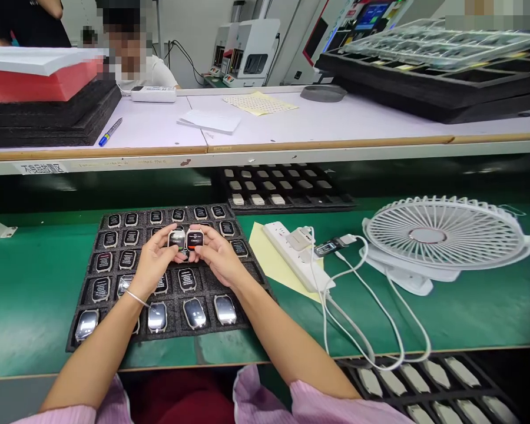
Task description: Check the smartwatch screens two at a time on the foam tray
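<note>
Fingers of the left hand (150,265) are clamped on the left watch (176,238), and those of the right hand (221,259) on the right watch (195,239); the pair is held side by side, screens facing the viewer, over the foam tray (175,315). Largest element: the green worktop (26,288), on which that tray lies, its cells holding strapless watch bodies. To the right, a white fan (428,235) is tilted back, grille upward. Next in size, a rear tray (331,206) of pale pieces lies beyond; between foam tray and fan, a power strip (300,265) rests partly on a yellow sheet (265,259). Smallest are the watches themselves. Progress, judged from their screens: most in the rear and middle rows show white text and seem done, whereas the front-row watches (158,318) present blank, reflective faces and are probably left to do, though glare may hide a lit display. The pair in hand appears mid-step, the right one showing a red band low on its dark screen.
</note>
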A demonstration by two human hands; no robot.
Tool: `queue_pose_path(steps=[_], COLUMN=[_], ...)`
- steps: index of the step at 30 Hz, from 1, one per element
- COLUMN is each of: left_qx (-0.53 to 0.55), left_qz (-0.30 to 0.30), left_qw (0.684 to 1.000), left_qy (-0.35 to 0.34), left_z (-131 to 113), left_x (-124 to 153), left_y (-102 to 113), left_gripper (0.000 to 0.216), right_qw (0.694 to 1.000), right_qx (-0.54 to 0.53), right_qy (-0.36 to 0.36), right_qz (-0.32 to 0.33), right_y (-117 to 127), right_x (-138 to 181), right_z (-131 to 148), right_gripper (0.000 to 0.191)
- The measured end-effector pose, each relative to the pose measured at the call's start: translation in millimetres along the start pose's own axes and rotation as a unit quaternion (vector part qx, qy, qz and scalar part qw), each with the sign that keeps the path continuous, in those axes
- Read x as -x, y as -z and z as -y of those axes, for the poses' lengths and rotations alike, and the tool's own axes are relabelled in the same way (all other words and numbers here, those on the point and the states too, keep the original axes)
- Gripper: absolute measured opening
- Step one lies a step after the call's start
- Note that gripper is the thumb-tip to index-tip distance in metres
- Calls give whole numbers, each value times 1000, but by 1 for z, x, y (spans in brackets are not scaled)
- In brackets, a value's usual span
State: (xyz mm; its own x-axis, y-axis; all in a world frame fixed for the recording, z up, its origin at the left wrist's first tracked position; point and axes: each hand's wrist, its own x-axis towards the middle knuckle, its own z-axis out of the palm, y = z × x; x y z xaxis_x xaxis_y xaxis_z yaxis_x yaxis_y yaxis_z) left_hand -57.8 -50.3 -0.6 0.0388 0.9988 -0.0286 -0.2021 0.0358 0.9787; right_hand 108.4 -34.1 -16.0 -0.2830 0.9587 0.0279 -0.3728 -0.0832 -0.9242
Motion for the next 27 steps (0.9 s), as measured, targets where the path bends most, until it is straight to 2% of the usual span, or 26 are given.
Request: queue_pose_path(steps=[8,18,27], left_qx=[-13,-9,-3], left_qz=[-31,-26,-13], left_qw=[999,999,1000], left_qy=[16,39,28], left_z=[1,2,4], left_x=[-1,-1,-1], left_y=[0,0,1], left_gripper=[54,59,58], right_qw=[994,998,999], right_qx=[-50,-29,-19], right_qy=[-80,-43,-28], right_qz=[-60,-32,-39], right_y=[4,0,0], right_x=[-4,0,-1], right_z=[-4,-4,-3], right_gripper=[49,52,51])
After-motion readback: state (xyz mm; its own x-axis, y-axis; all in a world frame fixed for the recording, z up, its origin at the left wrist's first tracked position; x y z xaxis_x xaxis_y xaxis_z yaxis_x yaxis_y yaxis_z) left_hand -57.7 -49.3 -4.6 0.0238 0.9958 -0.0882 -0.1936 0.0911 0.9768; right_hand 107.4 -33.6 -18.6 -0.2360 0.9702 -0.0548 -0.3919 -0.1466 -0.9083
